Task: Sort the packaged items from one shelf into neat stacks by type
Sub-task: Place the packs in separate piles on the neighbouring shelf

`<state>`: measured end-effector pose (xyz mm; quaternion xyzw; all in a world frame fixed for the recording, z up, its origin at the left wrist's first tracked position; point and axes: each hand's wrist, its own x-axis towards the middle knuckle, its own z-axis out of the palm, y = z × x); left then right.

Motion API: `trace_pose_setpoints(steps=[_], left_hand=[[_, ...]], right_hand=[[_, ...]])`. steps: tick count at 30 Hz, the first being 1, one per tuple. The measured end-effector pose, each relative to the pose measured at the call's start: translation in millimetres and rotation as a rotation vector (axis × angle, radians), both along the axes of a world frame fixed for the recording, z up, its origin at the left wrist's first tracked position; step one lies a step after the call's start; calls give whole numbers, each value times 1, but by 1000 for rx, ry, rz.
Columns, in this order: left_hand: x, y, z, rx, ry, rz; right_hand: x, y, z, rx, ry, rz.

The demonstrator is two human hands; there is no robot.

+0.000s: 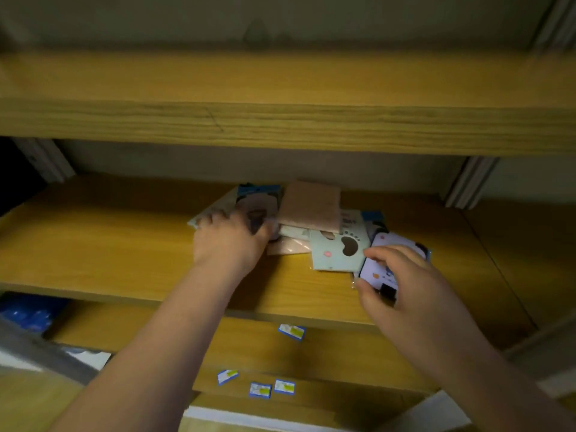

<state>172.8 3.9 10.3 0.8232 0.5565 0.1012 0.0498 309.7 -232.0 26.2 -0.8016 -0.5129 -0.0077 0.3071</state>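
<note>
On the wooden shelf (pixel 124 244), a lilac packet (pixel 381 269) is being pinched by the right hand (pixel 402 294) while a blue-topped packet (pixel 258 202) in the jumbled pile is being gripped by the left hand (pixel 229 241).

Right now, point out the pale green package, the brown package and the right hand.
pale green package (pixel 338 252): head view, on its printed front.
brown package (pixel 308 205): head view, middle of its top face.
right hand (pixel 405 294): head view, back of the hand.

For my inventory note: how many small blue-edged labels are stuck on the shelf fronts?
4. One label is on the middle shelf's front edge; three are on the shelf front below. The arms may hide more.
</note>
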Motion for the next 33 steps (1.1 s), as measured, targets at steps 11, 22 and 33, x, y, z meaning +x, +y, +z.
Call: trace_pose_setpoints(steps=[11,22,33], left_hand=[[3,56,-15,-41,88,-119],[-55,51,-9,-530,-902,-9],[-97,-12,-1,-834,-1447,38]], right_hand=[[-24,0,-1,-88,-2,-71],[-9,31,-2,-46,66,-162],[31,160,-8,-389,-8,-306]])
